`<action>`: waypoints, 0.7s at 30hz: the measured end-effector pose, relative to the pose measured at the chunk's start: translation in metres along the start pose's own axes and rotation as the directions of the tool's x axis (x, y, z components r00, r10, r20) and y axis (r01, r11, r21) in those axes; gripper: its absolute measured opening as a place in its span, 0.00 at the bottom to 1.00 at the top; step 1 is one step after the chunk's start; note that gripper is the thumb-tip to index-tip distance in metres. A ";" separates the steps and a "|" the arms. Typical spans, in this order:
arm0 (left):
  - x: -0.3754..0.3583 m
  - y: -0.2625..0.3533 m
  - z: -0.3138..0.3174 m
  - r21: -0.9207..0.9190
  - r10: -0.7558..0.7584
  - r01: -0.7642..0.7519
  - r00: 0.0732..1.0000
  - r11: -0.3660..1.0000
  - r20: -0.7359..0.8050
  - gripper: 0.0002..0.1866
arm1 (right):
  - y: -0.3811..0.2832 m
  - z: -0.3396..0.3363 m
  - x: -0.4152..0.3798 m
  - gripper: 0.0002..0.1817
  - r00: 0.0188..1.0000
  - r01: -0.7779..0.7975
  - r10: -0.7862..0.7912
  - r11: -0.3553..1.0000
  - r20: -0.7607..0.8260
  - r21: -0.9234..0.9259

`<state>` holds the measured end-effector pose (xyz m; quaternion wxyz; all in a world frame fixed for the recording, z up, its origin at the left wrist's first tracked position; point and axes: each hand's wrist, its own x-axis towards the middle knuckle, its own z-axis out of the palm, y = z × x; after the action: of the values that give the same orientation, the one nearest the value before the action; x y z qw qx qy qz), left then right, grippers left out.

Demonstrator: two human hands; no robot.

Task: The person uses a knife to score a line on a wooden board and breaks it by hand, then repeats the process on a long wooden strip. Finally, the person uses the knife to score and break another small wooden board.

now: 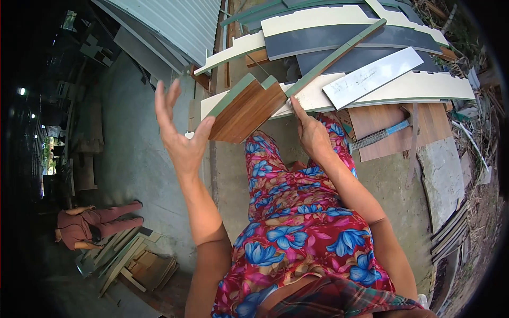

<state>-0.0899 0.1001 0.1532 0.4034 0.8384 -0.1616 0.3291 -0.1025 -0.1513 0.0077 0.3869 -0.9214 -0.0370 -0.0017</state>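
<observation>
Stacked board offcuts (151, 267), long cut panels (339, 85) and a hammer (382, 135) are lying about a concrete floor (143, 153), marking this as a woodworking or panel-cutting workshop.

My clothing (297, 233) blooms with blue flowers and pink leaves on red; the notched board (246, 114) shows brown wood grain, and the hammer's grip (397, 127) is blue.

- Left hand (183, 143) raised and open, fingers pointing up, thumb spread wide.
- Right hand (314, 139) lower-set, index finger extended, the other fingers curled.
- Left forearm (199, 201) near upright; right forearm (354, 186) slanting inward, both bare.
</observation>
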 end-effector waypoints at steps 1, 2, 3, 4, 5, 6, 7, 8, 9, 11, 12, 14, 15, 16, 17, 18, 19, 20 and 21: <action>-0.021 -0.011 0.003 -0.068 -0.048 0.045 0.998 0.997 -0.049 0.55 | -0.001 -0.001 0.001 0.42 1.000 -0.011 0.011 1.000 0.009 -0.002; -0.042 -0.021 0.009 -0.139 -0.101 0.086 0.990 0.987 -0.099 0.57 | -0.002 -0.002 0.002 0.41 0.999 -0.020 0.020 1.000 0.028 0.005; -0.062 -0.031 0.016 -0.172 -0.160 0.147 0.985 0.974 -0.067 0.59 | -0.001 -0.004 0.004 0.39 0.998 -0.028 0.027 1.000 0.048 0.008; -0.080 -0.040 0.025 -0.205 -0.224 0.212 0.974 0.956 -0.036 0.62 | 0.001 -0.004 0.005 0.37 0.997 -0.036 0.035 0.999 0.073 0.006; -0.095 -0.046 0.041 -0.275 -0.260 0.239 0.965 0.931 -0.042 0.56 | 0.003 -0.004 0.005 0.37 0.997 -0.031 0.030 1.000 0.074 0.005; -0.107 -0.050 0.056 -0.345 -0.296 0.263 0.954 0.901 -0.046 0.49 | 0.006 -0.003 0.006 0.36 0.997 -0.027 0.027 1.000 0.074 0.005; -0.115 -0.055 0.066 -0.430 -0.378 0.348 0.926 0.833 0.017 0.44 | 0.007 -0.002 0.007 0.36 0.997 -0.022 0.022 1.000 0.071 0.004; -0.120 -0.062 0.075 -0.506 -0.445 0.424 0.891 0.751 0.086 0.38 | 0.006 -0.002 0.007 0.36 0.997 -0.024 0.024 1.000 0.076 0.004; -0.119 -0.065 0.081 -0.571 -0.499 0.494 0.851 0.655 0.164 0.33 | 0.005 -0.004 0.008 0.36 0.997 -0.027 0.026 1.000 0.078 0.004; -0.114 -0.071 0.089 -0.592 -0.525 0.474 0.845 0.652 0.099 0.25 | 0.003 -0.006 0.008 0.36 0.997 -0.023 0.022 1.000 0.074 0.012; -0.113 -0.072 0.091 -0.601 -0.537 0.465 0.841 0.650 0.069 0.21 | 0.004 -0.006 0.008 0.36 0.997 -0.016 0.015 1.000 0.070 0.019; -0.112 -0.076 0.090 -0.611 -0.541 0.471 0.837 0.637 0.082 0.23 | 0.005 -0.006 0.010 0.36 0.998 -0.007 0.004 0.999 0.062 0.039; -0.113 -0.076 0.089 -0.612 -0.545 0.478 0.834 0.630 0.090 0.25 | 0.006 -0.005 0.010 0.35 0.998 -0.006 0.003 0.999 0.061 0.052; -0.114 -0.076 0.089 -0.617 -0.544 0.475 0.835 0.627 0.090 0.25 | 0.005 -0.004 0.010 0.35 0.998 -0.005 0.001 0.998 0.059 0.066; -0.114 -0.077 0.089 -0.622 -0.542 0.473 0.836 0.625 0.091 0.26 | 0.004 -0.003 0.009 0.35 0.998 -0.010 0.006 0.997 0.056 0.072; -0.115 -0.077 0.089 -0.627 -0.541 0.471 0.836 0.621 0.093 0.26 | 0.003 -0.003 0.008 0.36 0.998 -0.016 0.012 0.997 0.054 0.076; -0.117 -0.078 0.090 -0.621 -0.551 0.493 0.826 0.609 0.116 0.27 | 0.003 -0.003 0.006 0.36 0.998 -0.022 0.018 0.997 0.054 0.076; -0.119 -0.079 0.091 -0.615 -0.563 0.515 0.815 0.597 0.136 0.27 | 0.003 -0.003 0.005 0.36 0.998 -0.024 0.019 0.996 0.054 0.090; -0.120 -0.079 0.092 -0.609 -0.574 0.535 0.804 0.585 0.154 0.28 | 0.003 -0.003 0.006 0.36 0.998 -0.024 0.018 0.994 0.053 0.104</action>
<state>-0.0965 0.0784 -0.0161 0.7446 0.6527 0.0202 0.1382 -0.0967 -0.1557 0.0078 0.4336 -0.8999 -0.0375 0.0283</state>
